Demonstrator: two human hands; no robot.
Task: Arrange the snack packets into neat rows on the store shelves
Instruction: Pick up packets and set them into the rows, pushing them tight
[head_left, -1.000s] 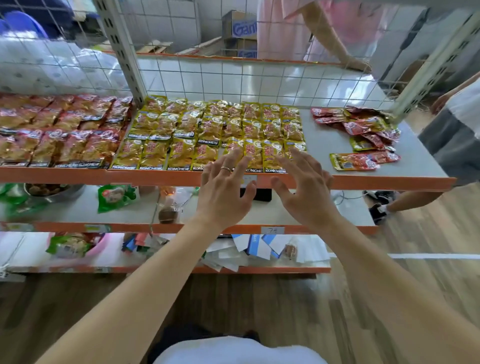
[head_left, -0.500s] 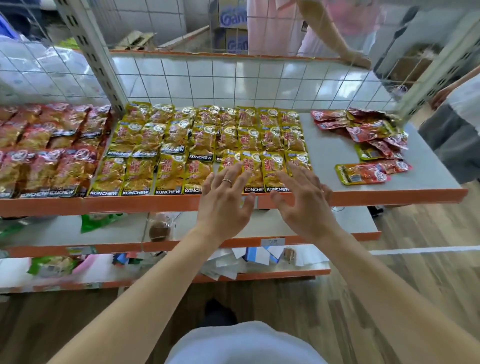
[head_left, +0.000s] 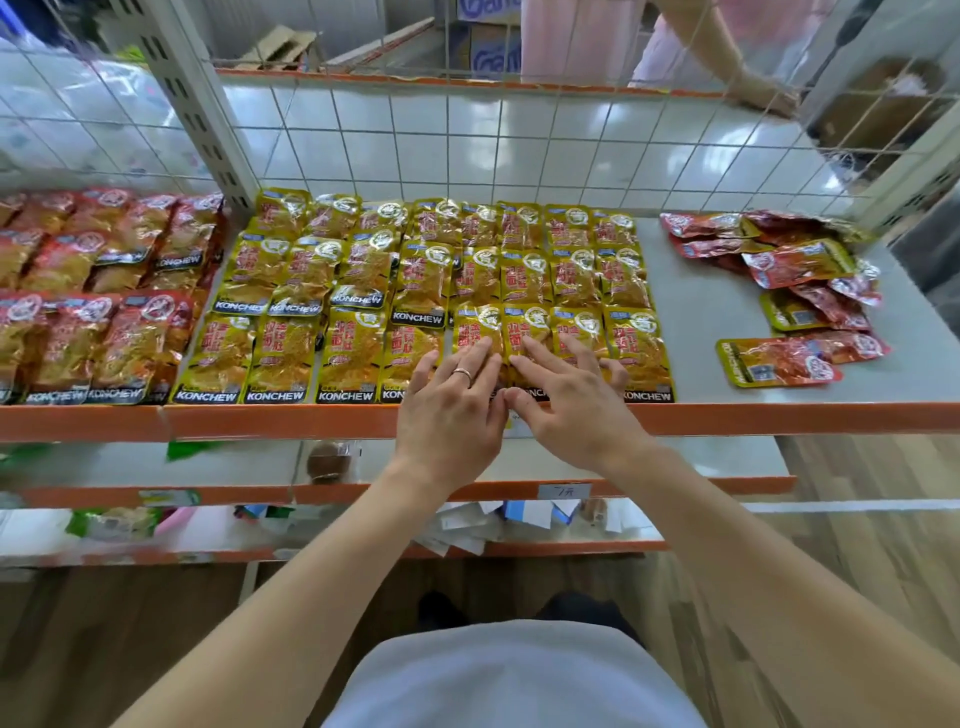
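Yellow snack packets (head_left: 363, 291) lie flat in three rows on the top shelf (head_left: 727, 418). My left hand (head_left: 452, 410), wearing a ring, lies with straight fingers on the front-row packets right of centre. Beside it, my right hand (head_left: 566, 400) rests on the neighbouring front-row packets (head_left: 576, 332), fingers spread and straight. Both hands cover the lower parts of those packets. Neither hand grips anything. Red packets (head_left: 104, 312) fill the shelf section to the left in rows.
A loose heap of red packets (head_left: 795, 280) lies at the shelf's right end, with bare grey shelf (head_left: 696, 312) between it and the yellow rows. A wire grid (head_left: 467, 150) backs the shelf. Another person's arm (head_left: 743, 73) leans beyond it. Lower shelves (head_left: 156, 493) hold assorted items.
Both hands moved forward from in front of the shelf edge onto the front row of yellow packets and drew closer together. The view shifted closer to the shelf.
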